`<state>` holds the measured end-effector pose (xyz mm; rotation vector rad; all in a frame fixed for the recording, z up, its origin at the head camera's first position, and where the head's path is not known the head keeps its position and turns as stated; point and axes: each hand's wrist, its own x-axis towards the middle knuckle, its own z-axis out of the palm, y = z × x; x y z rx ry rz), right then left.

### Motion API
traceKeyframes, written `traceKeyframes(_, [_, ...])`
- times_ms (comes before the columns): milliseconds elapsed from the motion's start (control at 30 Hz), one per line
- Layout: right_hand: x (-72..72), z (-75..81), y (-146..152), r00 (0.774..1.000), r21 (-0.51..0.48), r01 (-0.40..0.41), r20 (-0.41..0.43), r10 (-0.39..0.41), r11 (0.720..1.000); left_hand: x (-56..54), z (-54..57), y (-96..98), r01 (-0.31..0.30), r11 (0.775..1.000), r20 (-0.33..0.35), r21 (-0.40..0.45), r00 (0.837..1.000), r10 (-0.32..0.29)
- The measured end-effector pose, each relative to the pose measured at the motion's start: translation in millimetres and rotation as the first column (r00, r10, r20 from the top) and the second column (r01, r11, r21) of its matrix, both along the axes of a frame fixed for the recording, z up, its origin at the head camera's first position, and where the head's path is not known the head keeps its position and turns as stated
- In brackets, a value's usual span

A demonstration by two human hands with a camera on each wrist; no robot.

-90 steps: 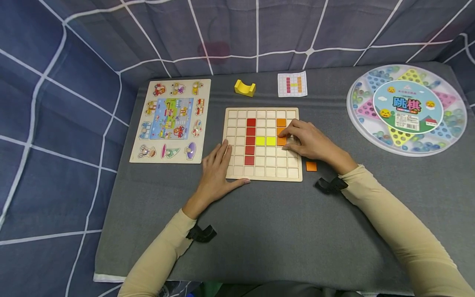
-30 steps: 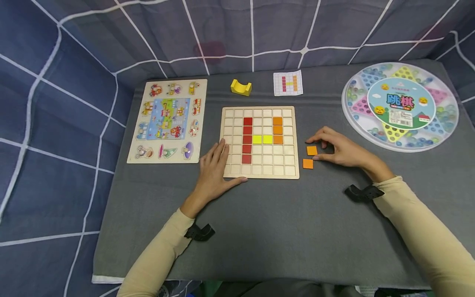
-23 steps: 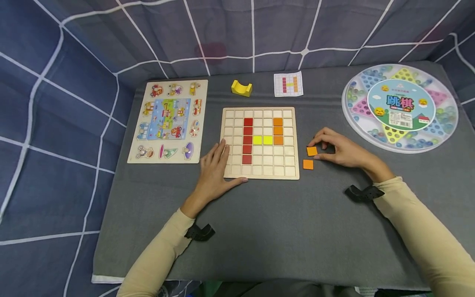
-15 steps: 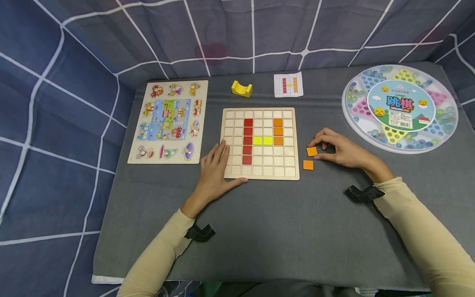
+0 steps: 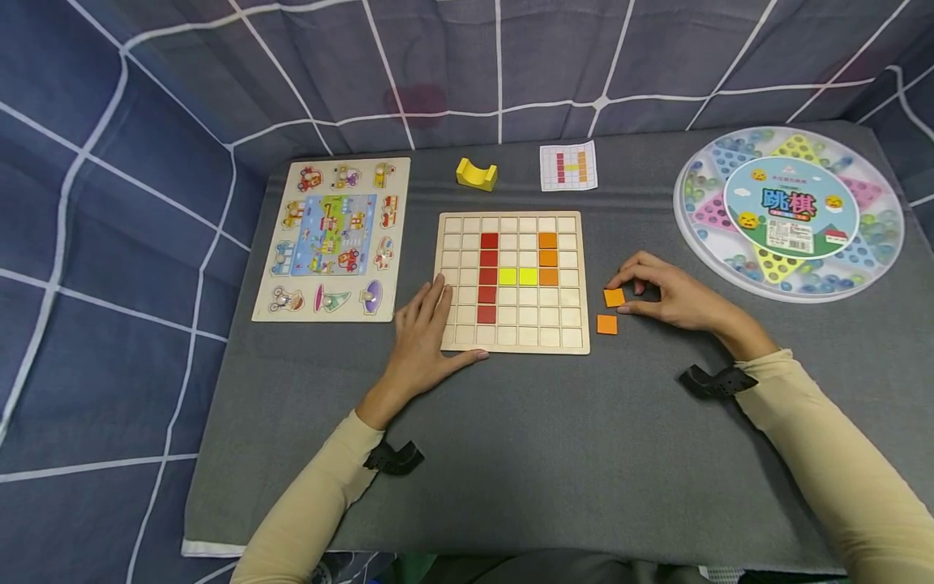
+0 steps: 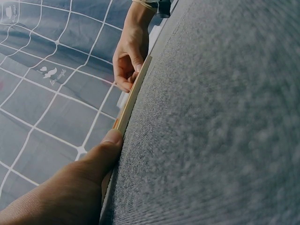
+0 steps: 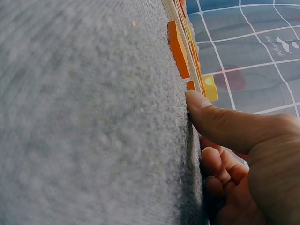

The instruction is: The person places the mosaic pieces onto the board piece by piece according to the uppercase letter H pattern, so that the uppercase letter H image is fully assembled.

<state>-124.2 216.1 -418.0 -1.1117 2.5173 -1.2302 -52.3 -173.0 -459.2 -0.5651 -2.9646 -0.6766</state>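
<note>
A wooden grid board (image 5: 569, 337) holds a column of red tiles (image 5: 487, 276), two yellow tiles (image 5: 516, 276) and a column of three orange tiles (image 5: 547, 258). My left hand (image 5: 419, 345) rests with straight fingers at its left edge, the thumb along the near edge. Right of the board, my right hand (image 5: 660, 296) pinches a loose orange tile (image 5: 614, 298) between thumb and index finger, on or close over the cloth. A second loose orange tile (image 5: 606, 324) lies just nearer; in the right wrist view that orange tile (image 7: 177, 49) stands out beside the board.
Behind the board are a yellow curved block (image 5: 477, 175) and a printed pattern card (image 5: 568, 167). To the left lies a wooden picture puzzle (image 5: 390, 300). A round Chinese checkers set (image 5: 791, 215) sits at the back right. Grey cloth (image 5: 511, 454) covers the table.
My right hand has left the orange column on the board, moved right and taken hold of a loose orange tile; over the last second it barely moves. My left hand stays at the board.
</note>
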Motion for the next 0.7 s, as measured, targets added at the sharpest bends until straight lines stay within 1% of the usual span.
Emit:
traceKeyframes(200, [0.0, -0.8, 0.3, 1.000, -0.007, 0.006, -0.002, -0.006, 1.000, 0.4, -0.7, -0.6, 0.005, 1.000, -0.006, 0.012, 1.000, -0.005])
traceKeyframes(700, [0.0, -0.5, -0.2, 1.000, -0.005, 0.007, -0.005, -0.007, 1.000, 0.2, -1.0, -0.8, 0.007, 1.000, -0.016, 0.009, 1.000, -0.007])
